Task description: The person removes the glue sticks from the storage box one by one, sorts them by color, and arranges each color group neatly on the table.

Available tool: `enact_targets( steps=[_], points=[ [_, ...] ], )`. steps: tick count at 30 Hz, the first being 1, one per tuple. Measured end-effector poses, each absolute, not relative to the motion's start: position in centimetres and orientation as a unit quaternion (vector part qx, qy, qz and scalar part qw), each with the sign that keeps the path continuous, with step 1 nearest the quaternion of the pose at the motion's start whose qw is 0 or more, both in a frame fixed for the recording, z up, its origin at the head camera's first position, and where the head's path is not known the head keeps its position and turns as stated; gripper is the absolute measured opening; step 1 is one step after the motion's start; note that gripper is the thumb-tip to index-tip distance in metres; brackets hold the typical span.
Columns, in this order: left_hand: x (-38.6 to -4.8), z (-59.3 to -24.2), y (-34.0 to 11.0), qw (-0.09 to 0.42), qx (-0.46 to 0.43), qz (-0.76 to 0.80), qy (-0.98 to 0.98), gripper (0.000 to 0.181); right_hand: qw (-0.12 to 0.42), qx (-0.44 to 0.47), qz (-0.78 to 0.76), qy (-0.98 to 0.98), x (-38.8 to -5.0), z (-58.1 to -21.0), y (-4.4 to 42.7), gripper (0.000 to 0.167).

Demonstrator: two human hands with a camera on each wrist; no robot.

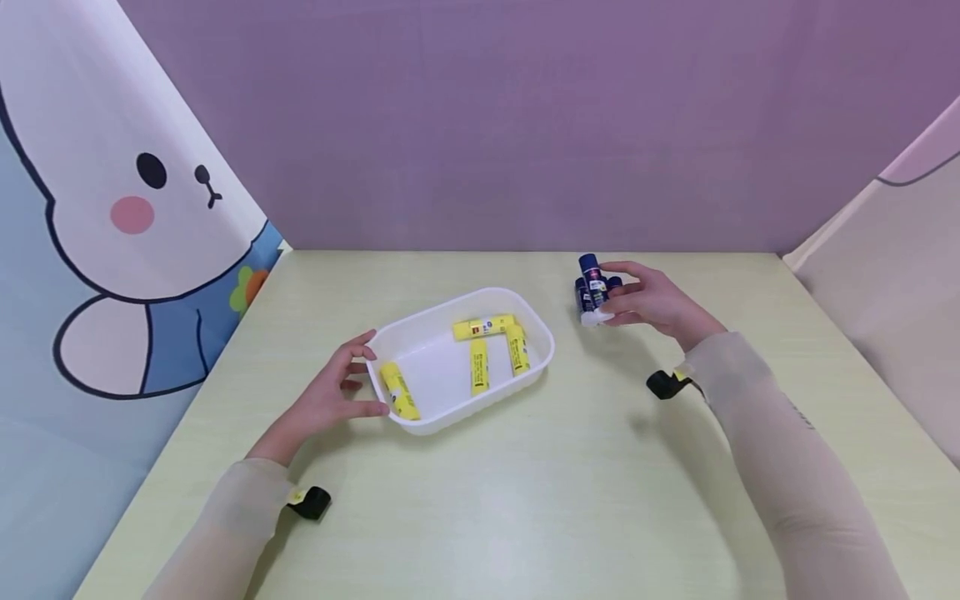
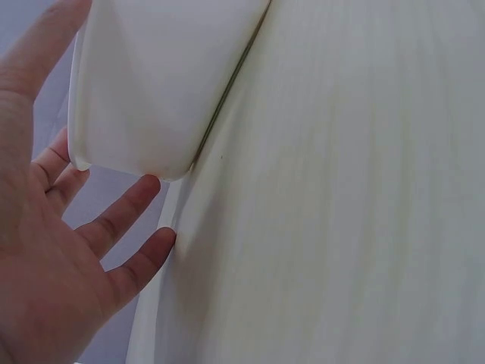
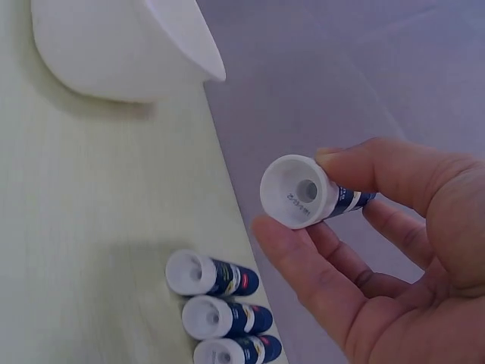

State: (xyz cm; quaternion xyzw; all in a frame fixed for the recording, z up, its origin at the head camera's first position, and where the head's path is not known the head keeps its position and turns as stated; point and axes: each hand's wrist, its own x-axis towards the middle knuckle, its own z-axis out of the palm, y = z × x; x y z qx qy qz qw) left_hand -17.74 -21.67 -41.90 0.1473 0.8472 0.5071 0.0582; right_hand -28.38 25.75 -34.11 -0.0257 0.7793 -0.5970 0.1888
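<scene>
A white plastic tray stands on the table, holding several yellow glue sticks. My left hand touches the tray's left end with spread, fairly straight fingers, thumb at the near corner. In the left wrist view, fingertips meet the tray's outer wall. Between thumb and fingers, my right hand pinches a dark blue glue stick, raised off the table. Its hollow white base faces the right wrist camera. Below it, three more blue glue sticks lie side by side.
The pale wooden table ends at a purple backdrop. A cartoon-printed cloth hangs along the left side, and a pale cloth borders the right. The blue glue sticks are close to the table's far edge.
</scene>
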Motion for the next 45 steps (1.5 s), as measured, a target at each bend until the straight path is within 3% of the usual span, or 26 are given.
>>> enact_targets(
  steps=[27,45],
  points=[
    [-17.6,-41.9,-21.6,0.058,0.153,0.512,0.843,0.067,0.149,0.026,-0.606,0.781,-29.6,-37.0,31.3,0.084],
    [-17.6,-41.9,-21.5,0.057,0.153,0.510,0.845,0.066,0.146,0.060,-0.582,0.798,-30.0,-39.1,32.1,0.079]
  ],
)
